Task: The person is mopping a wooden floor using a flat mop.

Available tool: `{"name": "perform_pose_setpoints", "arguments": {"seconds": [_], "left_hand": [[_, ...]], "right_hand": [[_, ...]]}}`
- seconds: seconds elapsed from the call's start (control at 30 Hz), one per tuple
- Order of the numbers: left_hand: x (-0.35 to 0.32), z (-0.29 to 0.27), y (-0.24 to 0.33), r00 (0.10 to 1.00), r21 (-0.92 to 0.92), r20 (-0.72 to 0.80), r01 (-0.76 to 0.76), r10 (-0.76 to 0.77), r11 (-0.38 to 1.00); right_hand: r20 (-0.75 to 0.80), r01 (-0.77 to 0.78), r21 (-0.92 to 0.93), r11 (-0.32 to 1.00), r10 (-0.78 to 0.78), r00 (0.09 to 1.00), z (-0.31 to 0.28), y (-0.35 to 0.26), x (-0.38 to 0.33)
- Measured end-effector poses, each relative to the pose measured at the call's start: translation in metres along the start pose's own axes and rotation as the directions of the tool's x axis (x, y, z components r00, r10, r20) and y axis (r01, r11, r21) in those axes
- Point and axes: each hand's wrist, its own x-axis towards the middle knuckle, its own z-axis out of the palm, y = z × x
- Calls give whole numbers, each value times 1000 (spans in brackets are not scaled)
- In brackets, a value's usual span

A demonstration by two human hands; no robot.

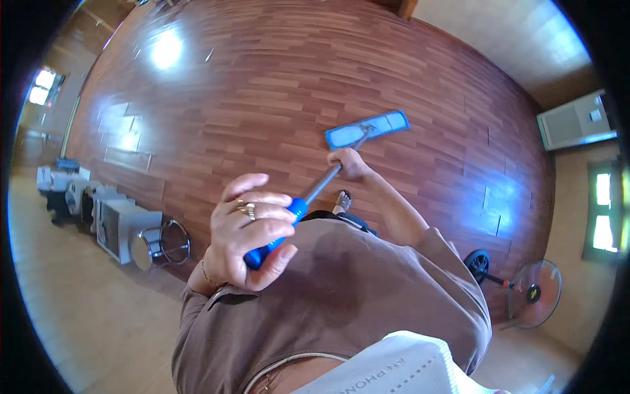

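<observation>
A flat mop with a blue-edged, pale blue head rests on the wood-plank floor ahead of me. Its grey metal pole slants back toward my chest and ends in a blue grip. My left hand, with rings on a finger and a thin bracelet at the wrist, is curled loosely around that grip, near its top end. Lower down the pole, close to the mop head, my right hand is wrapped around the shaft. One of my feet in a sandal shows below the right hand.
Along the left wall stand a round metal-legged stool and several white and grey appliances or boxes. At right are a standing fan with a black round base and a white boxy unit by the wall. Light glares off the floor.
</observation>
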Motion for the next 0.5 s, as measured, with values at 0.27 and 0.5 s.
{"name": "perform_pose_setpoints", "arguments": {"seconds": [0.27, 0.5], "left_hand": [[-58, -4, 35, 959, 120, -279, 80, -44, 989], [-113, 6, 57, 908, 250, -411, 29, 79, 968]], "right_hand": [[505, 186, 124, 975, -224, 833, 69, -57, 104], [469, 341, 314, 886, -458, 755, 174, -91, 125]]}}
